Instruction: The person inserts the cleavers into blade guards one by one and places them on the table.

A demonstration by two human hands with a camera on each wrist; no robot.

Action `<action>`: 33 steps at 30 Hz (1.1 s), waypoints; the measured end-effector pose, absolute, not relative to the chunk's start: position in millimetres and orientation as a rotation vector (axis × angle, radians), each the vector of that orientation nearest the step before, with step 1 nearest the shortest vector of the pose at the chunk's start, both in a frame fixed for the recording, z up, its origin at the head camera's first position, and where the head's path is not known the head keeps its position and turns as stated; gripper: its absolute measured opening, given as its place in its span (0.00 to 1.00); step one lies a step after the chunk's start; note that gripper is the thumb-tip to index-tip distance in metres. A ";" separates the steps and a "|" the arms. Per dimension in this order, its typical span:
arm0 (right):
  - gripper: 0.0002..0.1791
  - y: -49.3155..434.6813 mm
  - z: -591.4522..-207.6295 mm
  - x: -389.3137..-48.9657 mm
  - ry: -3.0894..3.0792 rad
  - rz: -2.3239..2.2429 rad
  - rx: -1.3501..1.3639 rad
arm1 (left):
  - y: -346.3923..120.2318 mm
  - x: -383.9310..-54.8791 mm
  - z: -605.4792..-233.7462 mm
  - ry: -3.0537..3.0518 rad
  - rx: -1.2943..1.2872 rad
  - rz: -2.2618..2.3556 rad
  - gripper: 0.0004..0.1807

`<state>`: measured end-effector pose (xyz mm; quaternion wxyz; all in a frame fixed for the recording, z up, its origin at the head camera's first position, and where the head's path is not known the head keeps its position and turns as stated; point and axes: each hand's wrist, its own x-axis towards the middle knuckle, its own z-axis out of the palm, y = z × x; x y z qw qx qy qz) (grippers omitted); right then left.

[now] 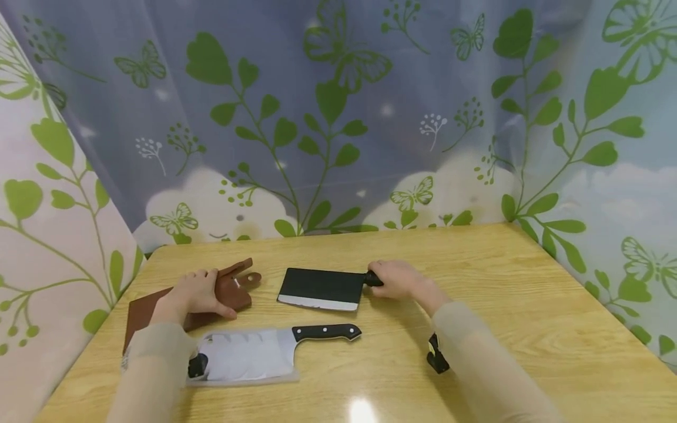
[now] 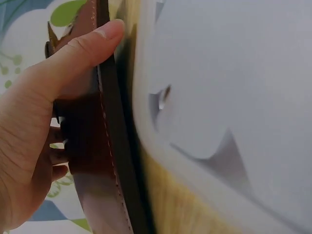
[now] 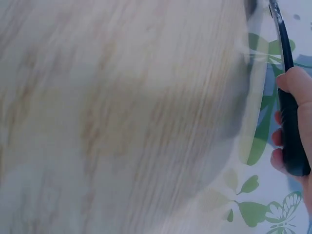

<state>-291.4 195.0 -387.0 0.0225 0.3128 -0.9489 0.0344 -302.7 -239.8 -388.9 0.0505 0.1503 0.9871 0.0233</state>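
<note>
My right hand (image 1: 396,280) grips the black handle (image 3: 292,131) of a dark-bladed cleaver (image 1: 321,285); its blade points left, with the pale edge toward me. At the left, my left hand (image 1: 198,294) holds a brown leather knife sheath (image 1: 145,311), thumb on the near side and fingers over the far side. In the left wrist view the stitched edge of the sheath (image 2: 105,131) runs past the thumb. A strap with a rounded tab (image 1: 248,278) sticks out at the sheath's right end.
A second cleaver (image 1: 248,355) with a white-covered blade and a riveted black handle lies in front, partly behind my left wrist. All stand on a wooden table (image 1: 502,294). Leaf-print curtains (image 1: 338,117) hang along its back and sides.
</note>
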 end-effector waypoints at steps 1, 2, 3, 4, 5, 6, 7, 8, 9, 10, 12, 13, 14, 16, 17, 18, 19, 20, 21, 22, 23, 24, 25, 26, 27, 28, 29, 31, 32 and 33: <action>0.17 195.8 -386.0 -291.3 -2.930 0.128 0.971 | -240.1 -302.9 -388.1 3.024 0.474 0.074 0.68; 0.16 196.7 -385.0 -291.0 -2.918 0.148 0.975 | -240.1 -303.0 -386.9 3.041 0.492 0.084 0.67; 0.15 198.1 -383.8 -290.6 -2.905 0.174 0.979 | -240.1 -303.0 -385.7 3.057 0.509 0.094 0.67; 0.14 200.0 -382.9 -289.9 -2.895 0.198 0.981 | -240.0 -303.4 -384.6 3.072 0.524 0.104 0.67; 0.13 202.1 -382.0 -289.4 -2.884 0.210 0.983 | -239.4 -303.4 -383.1 3.087 0.540 0.114 0.67; 0.13 204.4 -380.9 -288.6 -2.877 0.226 0.984 | -238.6 -303.0 -381.3 3.105 0.556 0.119 0.67; 0.13 207.3 -380.2 -287.9 -2.865 0.239 0.984 | -237.6 -302.7 -379.3 3.125 0.582 0.119 0.68; 0.13 209.7 -378.8 -286.8 -2.861 0.253 0.979 | -236.0 -302.0 -377.0 3.142 0.604 0.117 0.68; 0.13 212.7 -377.2 -285.4 -2.857 0.275 0.974 | -234.1 -301.4 -374.6 3.156 0.628 0.105 0.68; 0.12 215.7 -375.7 -284.0 -2.852 0.293 0.966 | -231.8 -300.8 -372.4 3.169 0.651 0.092 0.68; 0.12 221.7 -372.2 -280.6 -2.843 0.322 0.944 | -226.9 -299.3 -368.2 3.180 0.695 0.063 0.68; 0.13 224.5 -370.4 -278.6 -2.838 0.337 0.932 | -224.2 -298.3 -366.5 3.184 0.718 0.052 0.68; 0.12 227.0 -368.5 -276.5 -2.833 0.349 0.925 | -221.8 -297.0 -365.2 3.184 0.728 0.045 0.68; 0.13 231.6 -366.0 -272.6 -2.823 0.360 0.913 | -217.0 -293.9 -363.2 3.192 0.758 0.035 0.68; 0.14 233.7 -365.4 -271.0 -2.824 0.361 0.908 | -215.0 -292.0 -362.7 3.195 0.771 0.028 0.68; 0.14 235.5 -364.8 -269.4 -2.823 0.367 0.905 | -212.8 -289.7 -362.0 3.198 0.787 0.029 0.67; 0.16 237.0 -364.2 -267.5 -2.822 0.367 0.901 | -210.9 -287.6 -361.9 3.200 0.800 0.031 0.67; 0.16 238.3 -363.9 -265.9 -2.825 0.369 0.897 | -208.9 -285.5 -361.7 3.202 0.810 0.032 0.67; 0.17 239.6 -363.9 -264.4 -2.826 0.371 0.895 | -206.7 -283.3 -361.5 3.204 0.824 0.028 0.67; 0.19 240.7 -363.6 -263.0 -2.825 0.374 0.891 | -204.7 -281.1 -361.3 3.205 0.835 0.025 0.67; 0.20 241.6 -363.3 -261.6 -2.822 0.372 0.887 | -202.9 -279.4 -361.5 3.209 0.845 0.015 0.68; 0.20 242.1 -362.7 -260.4 -2.817 0.374 0.884 | -201.0 -277.8 -361.4 3.214 0.858 0.010 0.68; 0.21 242.4 -362.1 -259.2 -2.812 0.376 0.885 | -199.2 -276.6 -361.7 3.220 0.867 0.002 0.68; 0.21 242.6 -361.5 -258.4 -2.806 0.375 0.888 | -197.5 -275.2 -361.7 3.225 0.879 -0.008 0.68; 0.21 242.7 -361.0 -257.7 -2.796 0.369 0.895 | -196.0 -273.9 -361.8 3.228 0.891 -0.020 0.68; 0.21 242.4 -360.2 -256.9 -2.786 0.365 0.903 | -194.6 -272.8 -362.0 3.232 0.906 -0.030 0.68; 0.21 242.0 -359.5 -256.2 -2.776 0.362 0.919 | -193.3 -271.7 -362.0 3.234 0.922 -0.038 0.68; 0.20 240.8 -358.3 -255.0 -2.760 0.353 0.942 | -190.4 -269.0 -361.6 3.234 0.960 -0.046 0.69; 0.20 240.1 -357.7 -254.4 -2.754 0.347 0.953 | -189.1 -267.7 -361.2 3.234 0.977 -0.056 0.69; 0.20 239.3 -357.1 -253.8 -2.745 0.345 0.967 | -188.0 -266.7 -360.8 3.235 0.994 -0.063 0.69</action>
